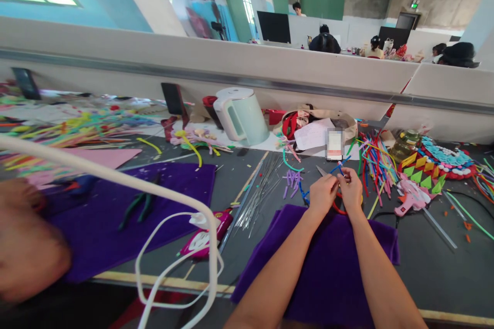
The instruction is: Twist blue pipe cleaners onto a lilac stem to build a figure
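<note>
Both hands pinching pipe cleaners, mid-worktop.
Left hand [322, 194] and right hand [351, 190] touch, fingers curled shut on a blue pipe cleaner [335, 169] and red one [338, 209], above the purple cloth [332, 267].

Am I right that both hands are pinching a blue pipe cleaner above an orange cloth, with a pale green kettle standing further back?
Not quite: the cloth is purple, not orange, as the head view shows. The rest holds: the left hand and right hand pinch a blue pipe cleaner above it, and the pale green kettle stands further back.
</note>
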Motion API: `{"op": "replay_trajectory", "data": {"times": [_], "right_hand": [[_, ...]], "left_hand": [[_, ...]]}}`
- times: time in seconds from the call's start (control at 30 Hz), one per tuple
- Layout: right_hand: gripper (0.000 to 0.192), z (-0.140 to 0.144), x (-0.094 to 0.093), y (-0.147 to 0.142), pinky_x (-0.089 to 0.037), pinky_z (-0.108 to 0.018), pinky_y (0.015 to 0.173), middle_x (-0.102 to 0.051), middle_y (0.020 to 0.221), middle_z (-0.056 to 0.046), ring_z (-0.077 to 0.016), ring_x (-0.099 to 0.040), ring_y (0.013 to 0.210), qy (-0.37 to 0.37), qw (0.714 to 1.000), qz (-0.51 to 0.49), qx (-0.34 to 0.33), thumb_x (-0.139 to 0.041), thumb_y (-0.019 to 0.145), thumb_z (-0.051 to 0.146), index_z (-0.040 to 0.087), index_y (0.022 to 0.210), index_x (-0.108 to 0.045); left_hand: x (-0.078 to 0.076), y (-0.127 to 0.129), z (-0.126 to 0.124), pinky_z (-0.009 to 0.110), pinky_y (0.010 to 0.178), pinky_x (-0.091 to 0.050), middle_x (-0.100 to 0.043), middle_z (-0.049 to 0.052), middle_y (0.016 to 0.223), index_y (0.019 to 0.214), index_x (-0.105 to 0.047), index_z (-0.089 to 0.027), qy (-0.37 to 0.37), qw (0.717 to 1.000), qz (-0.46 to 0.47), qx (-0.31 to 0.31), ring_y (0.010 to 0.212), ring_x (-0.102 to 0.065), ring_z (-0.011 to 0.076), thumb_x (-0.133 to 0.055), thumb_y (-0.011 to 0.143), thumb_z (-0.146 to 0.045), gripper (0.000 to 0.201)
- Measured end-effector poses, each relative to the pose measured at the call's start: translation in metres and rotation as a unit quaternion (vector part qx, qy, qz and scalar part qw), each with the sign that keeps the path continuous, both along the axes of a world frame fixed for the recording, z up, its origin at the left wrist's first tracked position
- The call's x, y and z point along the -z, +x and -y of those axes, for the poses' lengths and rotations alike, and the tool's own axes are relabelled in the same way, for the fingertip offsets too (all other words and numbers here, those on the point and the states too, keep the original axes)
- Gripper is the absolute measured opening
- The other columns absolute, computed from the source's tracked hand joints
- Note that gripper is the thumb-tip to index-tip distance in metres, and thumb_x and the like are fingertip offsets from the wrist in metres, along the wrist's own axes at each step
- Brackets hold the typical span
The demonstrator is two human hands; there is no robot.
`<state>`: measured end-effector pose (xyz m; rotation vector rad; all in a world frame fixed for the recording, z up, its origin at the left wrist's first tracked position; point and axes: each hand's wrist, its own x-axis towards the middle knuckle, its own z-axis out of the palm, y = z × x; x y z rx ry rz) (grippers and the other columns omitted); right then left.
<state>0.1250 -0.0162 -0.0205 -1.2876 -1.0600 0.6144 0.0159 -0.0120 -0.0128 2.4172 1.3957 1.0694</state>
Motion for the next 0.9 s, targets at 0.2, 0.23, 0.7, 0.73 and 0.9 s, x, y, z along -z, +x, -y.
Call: {"op": "replay_trajectory", "data": {"times": [0.2, 0.23, 0.7, 0.73, 0.9], "right_hand": [[0.011, 0.001, 0.004, -0.002, -0.041, -0.030, 0.075, -0.059, 0.086, -0.004, -0.0177, -0.054, 0.079, -0.017, 0.991, 0.128, 0.040, -0.053, 0.079, 0.026, 0.022, 0.084, -0.062], [0.011, 0.002, 0.003, -0.004, -0.040, -0.032, 0.078, -0.057, 0.093, -0.006, -0.0187, -0.053, 0.084, -0.010, 0.986, 0.155, 0.060, -0.052, 0.080, 0.025, 0.021, 0.084, -0.062], [0.013, 0.015, -0.008, -0.019, -0.039, -0.034, 0.079, -0.057, 0.082, -0.005, -0.0200, -0.050, 0.085, 0.103, 0.974, 0.203, 0.006, -0.046, 0.084, 0.022, 0.022, 0.078, -0.058], [0.013, 0.015, -0.008, -0.021, -0.039, -0.034, 0.079, -0.058, 0.081, -0.005, -0.0199, -0.050, 0.084, 0.106, 0.977, 0.182, -0.003, -0.046, 0.084, 0.024, 0.022, 0.077, -0.057], [0.014, 0.008, -0.006, -0.025, -0.042, -0.028, 0.072, -0.056, 0.078, -0.002, -0.0152, -0.052, 0.075, 0.075, 0.995, -0.062, 0.023, -0.051, 0.081, 0.035, 0.021, 0.078, -0.054]], "left_hand": [[0.001, 0.002, 0.000, 0.024, 0.060, -0.034, -0.055, 0.002, 0.068, 0.067, -0.054, -0.019, -0.006, 1.000, 0.000, 0.004, 0.066, -0.052, 0.0143, -0.046, 0.088, -0.026, 0.024], [0.001, 0.002, 0.000, 0.024, 0.060, -0.034, -0.055, 0.002, 0.068, 0.067, -0.055, -0.019, -0.009, 1.000, 0.006, 0.006, 0.066, -0.052, 0.0143, -0.046, 0.088, -0.027, 0.024], [0.000, -0.005, -0.006, 0.022, 0.053, -0.031, -0.055, -0.001, 0.059, 0.060, -0.058, -0.018, -0.070, 0.989, 0.125, -0.043, 0.055, -0.048, 0.0116, -0.053, 0.076, -0.021, 0.017], [0.000, -0.006, -0.008, 0.022, 0.053, -0.031, -0.055, -0.002, 0.058, 0.060, -0.058, -0.018, -0.076, 0.985, 0.144, -0.049, 0.055, -0.048, 0.0114, -0.053, 0.076, -0.021, 0.016], [-0.003, -0.009, -0.010, 0.021, 0.057, -0.036, -0.059, -0.001, 0.062, 0.066, -0.062, -0.018, -0.101, 0.967, 0.232, -0.031, 0.060, -0.052, 0.0114, -0.052, 0.080, -0.029, 0.020]]}}
